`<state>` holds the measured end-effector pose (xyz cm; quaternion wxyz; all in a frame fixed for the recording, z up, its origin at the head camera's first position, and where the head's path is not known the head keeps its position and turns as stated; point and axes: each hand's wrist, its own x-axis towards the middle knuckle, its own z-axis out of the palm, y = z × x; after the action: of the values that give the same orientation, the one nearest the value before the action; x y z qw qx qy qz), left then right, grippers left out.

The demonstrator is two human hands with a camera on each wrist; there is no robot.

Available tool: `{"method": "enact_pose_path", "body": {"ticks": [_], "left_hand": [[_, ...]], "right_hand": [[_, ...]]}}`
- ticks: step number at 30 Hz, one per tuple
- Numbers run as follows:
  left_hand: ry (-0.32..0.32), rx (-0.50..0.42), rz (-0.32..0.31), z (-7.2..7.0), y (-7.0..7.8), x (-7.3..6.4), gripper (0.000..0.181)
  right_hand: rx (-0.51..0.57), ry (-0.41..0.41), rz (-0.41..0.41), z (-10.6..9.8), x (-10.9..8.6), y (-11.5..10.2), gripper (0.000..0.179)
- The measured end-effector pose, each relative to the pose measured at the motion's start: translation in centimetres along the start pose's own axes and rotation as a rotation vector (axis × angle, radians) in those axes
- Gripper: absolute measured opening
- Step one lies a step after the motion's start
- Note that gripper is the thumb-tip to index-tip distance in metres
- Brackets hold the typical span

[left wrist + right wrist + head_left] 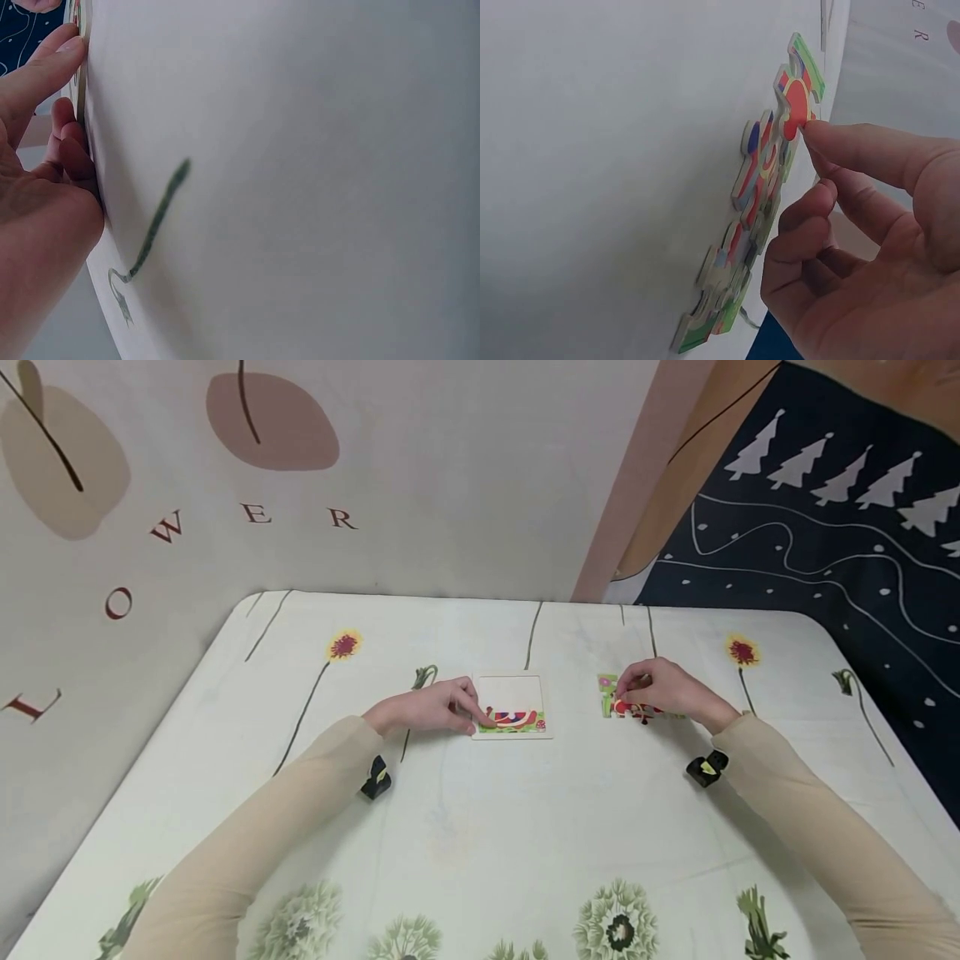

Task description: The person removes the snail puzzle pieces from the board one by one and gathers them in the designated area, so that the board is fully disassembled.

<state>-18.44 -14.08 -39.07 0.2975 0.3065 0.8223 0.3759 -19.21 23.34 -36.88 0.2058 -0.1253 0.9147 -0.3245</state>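
Puzzle piece [796, 101] seems pinched by right fingers [874, 150], left fingers [45, 79] apart, backdrop [450, 485] reading "LOWER".

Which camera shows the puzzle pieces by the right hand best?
Right wrist view: the puzzle pieces look big and close. The head view shows them small, partly behind the right hand. The left wrist view doesn't clearly show them.

We reach both arms forward, left arm [277, 827] and right arm [817, 827] angling inward, beige sleeves [213, 881] down to the wrists [381, 717]. Hands well apart. Our left hand [437, 705] is held low, index finger [477, 712] extended inward, lower fingers [71, 146] bent toward the palm. Our right hand [667, 687] turns inward, thumb [877, 146] and forefinger [859, 196] pinching at the tips, remaining fingers [799, 244] curled.
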Motion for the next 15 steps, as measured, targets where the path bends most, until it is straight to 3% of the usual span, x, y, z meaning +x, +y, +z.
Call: {"method": "enact_pose_path", "body": {"ticks": [15], "left_hand": [[0.005,-0.001,-0.008,0.05,-0.07,0.07,0.028]], "right_hand": [[-0.019,-0.003,-0.005,0.29,0.12,0.12,0.013]]}}
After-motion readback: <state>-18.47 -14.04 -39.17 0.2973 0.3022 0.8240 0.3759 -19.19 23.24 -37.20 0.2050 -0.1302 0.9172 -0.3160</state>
